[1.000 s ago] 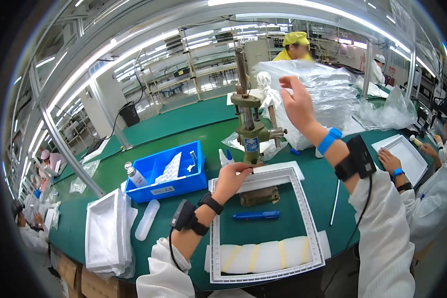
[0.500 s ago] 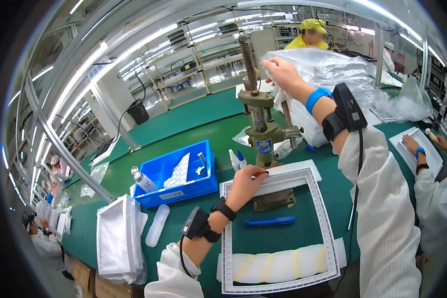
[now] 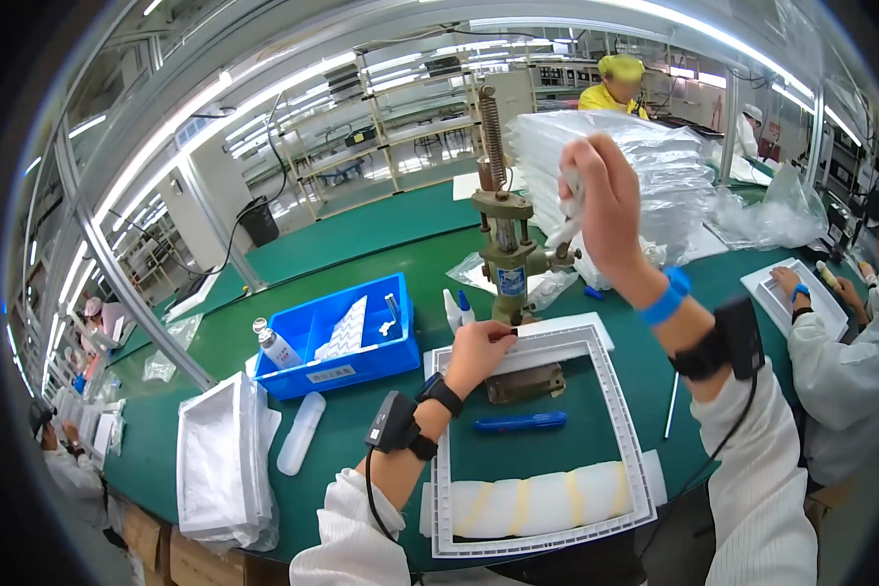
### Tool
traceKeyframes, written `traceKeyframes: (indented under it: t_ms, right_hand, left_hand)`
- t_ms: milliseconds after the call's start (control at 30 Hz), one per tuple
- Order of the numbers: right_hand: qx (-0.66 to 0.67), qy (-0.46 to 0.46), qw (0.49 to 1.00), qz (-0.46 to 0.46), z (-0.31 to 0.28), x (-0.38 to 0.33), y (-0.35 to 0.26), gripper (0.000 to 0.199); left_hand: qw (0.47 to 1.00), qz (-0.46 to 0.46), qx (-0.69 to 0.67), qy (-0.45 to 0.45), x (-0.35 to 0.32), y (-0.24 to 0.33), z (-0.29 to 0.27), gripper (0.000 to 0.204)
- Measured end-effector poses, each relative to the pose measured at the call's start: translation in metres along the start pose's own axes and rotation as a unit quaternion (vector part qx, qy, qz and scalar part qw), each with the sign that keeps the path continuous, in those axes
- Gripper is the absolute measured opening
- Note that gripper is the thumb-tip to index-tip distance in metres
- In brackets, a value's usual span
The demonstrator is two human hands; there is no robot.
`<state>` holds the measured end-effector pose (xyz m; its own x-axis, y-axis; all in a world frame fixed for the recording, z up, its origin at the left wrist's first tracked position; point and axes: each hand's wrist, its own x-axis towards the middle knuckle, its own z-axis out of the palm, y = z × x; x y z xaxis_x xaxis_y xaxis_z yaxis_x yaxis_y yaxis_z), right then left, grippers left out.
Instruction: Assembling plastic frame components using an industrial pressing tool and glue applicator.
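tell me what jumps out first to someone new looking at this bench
The olive-green hand press stands mid-table, with the right hand raised on its lever and the left hand at its base. In front of it lies a white square frame on the green table, with a blue pen inside it. To the left sits a blue bin, and behind the press a tall stack of clear bags.

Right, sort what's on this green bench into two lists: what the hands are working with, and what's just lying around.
In use:
- olive-green hand press, its lever gripped by the right hand
- white rectangular plastic frame, its top edge at the press base held by the left hand

Lying about:
- blue plastic bin
- blue pen-shaped tool
- stack of white trays
- pile of clear plastic bags
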<state>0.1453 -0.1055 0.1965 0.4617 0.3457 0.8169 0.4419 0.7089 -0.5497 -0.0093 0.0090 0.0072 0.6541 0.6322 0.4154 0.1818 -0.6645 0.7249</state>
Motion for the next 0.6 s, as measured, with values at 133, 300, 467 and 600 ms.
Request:
traceKeyframes:
  t_ms: [133, 300, 467, 600]
  right_hand:
    - [0.035, -0.029, 0.999, -0.029, -0.018, -0.048, -0.019, 0.027]
    - [-0.009, -0.085, 0.996, -0.028, -0.036, -0.085, -0.017, 0.029]
    - [-0.024, -0.076, 0.996, -0.046, -0.034, -0.078, -0.024, 0.023]
    - [-0.04, -0.074, 0.996, -0.006, -0.03, -0.073, -0.031, 0.022]
  left_hand:
    - [1.0, -0.007, -0.019, -0.012, 0.001, 0.004, 0.006, 0.025]
    - [1.0, 0.002, 0.025, -0.005, 0.0, 0.005, 0.0, 0.022]
    - [0.999, 0.014, 0.032, -0.016, 0.002, 0.004, 0.003, 0.029]
    - [1.0, -0.001, 0.025, -0.006, 0.003, -0.001, -0.002, 0.028]
